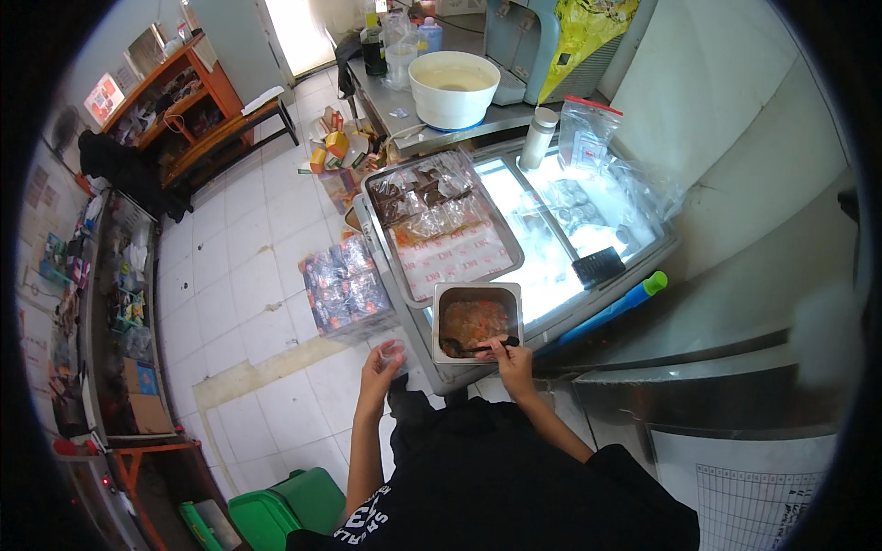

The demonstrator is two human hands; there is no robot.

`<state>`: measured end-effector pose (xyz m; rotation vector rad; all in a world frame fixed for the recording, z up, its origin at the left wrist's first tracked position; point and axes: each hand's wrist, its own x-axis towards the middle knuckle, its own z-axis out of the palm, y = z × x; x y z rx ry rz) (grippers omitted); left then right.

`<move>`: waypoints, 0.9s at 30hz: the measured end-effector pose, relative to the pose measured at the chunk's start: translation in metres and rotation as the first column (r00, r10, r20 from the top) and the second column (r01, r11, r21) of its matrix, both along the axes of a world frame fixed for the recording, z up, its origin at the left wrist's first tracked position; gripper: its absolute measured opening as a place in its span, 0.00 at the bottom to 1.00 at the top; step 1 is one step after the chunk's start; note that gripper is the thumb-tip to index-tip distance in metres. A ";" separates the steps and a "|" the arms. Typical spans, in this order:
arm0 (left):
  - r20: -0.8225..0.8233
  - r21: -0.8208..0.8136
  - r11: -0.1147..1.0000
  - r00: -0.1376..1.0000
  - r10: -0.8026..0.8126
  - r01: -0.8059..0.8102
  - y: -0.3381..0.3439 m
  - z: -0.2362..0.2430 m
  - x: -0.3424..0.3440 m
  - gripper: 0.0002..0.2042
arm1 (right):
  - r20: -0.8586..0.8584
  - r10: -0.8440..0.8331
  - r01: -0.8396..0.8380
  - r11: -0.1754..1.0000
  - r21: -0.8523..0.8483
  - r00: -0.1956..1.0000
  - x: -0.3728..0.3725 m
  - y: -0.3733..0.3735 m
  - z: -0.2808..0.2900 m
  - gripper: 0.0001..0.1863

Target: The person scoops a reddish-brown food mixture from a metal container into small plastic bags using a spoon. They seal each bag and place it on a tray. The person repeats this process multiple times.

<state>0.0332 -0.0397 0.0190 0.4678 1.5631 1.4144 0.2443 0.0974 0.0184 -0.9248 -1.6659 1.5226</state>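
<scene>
A deep square steel pan [518, 310] stands at the near corner of the glass-topped freezer [519, 298], holding chunky reddish-brown sauce [473, 319]. My right hand [513, 364] grips the handle of a black spoon [457, 349], whose bowl rests in the sauce by the pan's near left side. Left of the pan, apart from it, my left hand [375, 367] pinches a small clear plastic bag [393, 351], its round mouth up. Just beyond the pan lies a shallow metal tray [511, 237] with printed paper and filled clear bags [427, 193] of brown and orange sauce.
On the freezer are a white-filled jar [538, 138], clear bags [588, 138] and a black basket-like object [598, 267]. A white tub [455, 87] stands on the far counter. Wrapped packs [342, 286] are stacked left of the freezer; a green bin [294, 510] stands lower left.
</scene>
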 end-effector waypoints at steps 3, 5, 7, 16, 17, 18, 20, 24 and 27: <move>-0.014 0.007 1.000 1.000 -0.008 0.008 0.003 -0.001 -0.001 0.22 | -0.280 -0.137 0.082 0.977 -0.197 0.950 -0.004 -0.009 -0.008 0.09; -0.024 0.015 1.000 1.000 -0.005 0.005 0.004 0.001 -0.002 0.22 | -0.275 -0.253 0.188 0.952 -0.241 0.928 0.000 -0.011 -0.018 0.08; -0.032 0.026 1.000 0.999 -0.005 0.006 0.006 0.003 -0.004 0.22 | -0.291 -0.356 0.257 0.910 -0.327 0.888 0.007 -0.011 -0.029 0.08; -0.080 0.017 0.998 0.995 -0.057 0.058 0.025 0.016 -0.025 0.20 | -0.200 -0.633 0.399 0.670 -0.626 0.748 0.033 -0.016 -0.049 0.08; -0.088 0.037 0.995 0.992 -0.085 0.089 0.029 0.015 -0.028 0.20 | -0.194 -0.645 0.395 0.649 -0.651 0.740 0.033 -0.016 -0.049 0.08; -0.096 0.055 0.992 0.989 -0.108 0.114 0.034 0.014 -0.031 0.19 | -0.226 -0.648 0.376 0.652 -0.659 0.727 0.034 -0.015 -0.050 0.08; -0.126 0.096 0.983 0.981 -0.146 0.159 0.042 0.010 -0.035 0.20 | -0.181 -0.694 0.378 0.569 -0.730 0.697 0.036 -0.013 -0.051 0.08; -0.235 0.135 0.958 0.947 -0.218 0.253 0.059 0.005 -0.036 0.21 | -0.143 -0.752 0.380 0.476 -0.793 0.643 0.042 -0.003 -0.048 0.07; -0.357 0.137 0.938 0.899 -0.254 0.320 0.072 0.007 -0.032 0.21 | -0.213 -0.765 0.370 0.510 -0.777 0.608 0.051 0.009 -0.034 0.07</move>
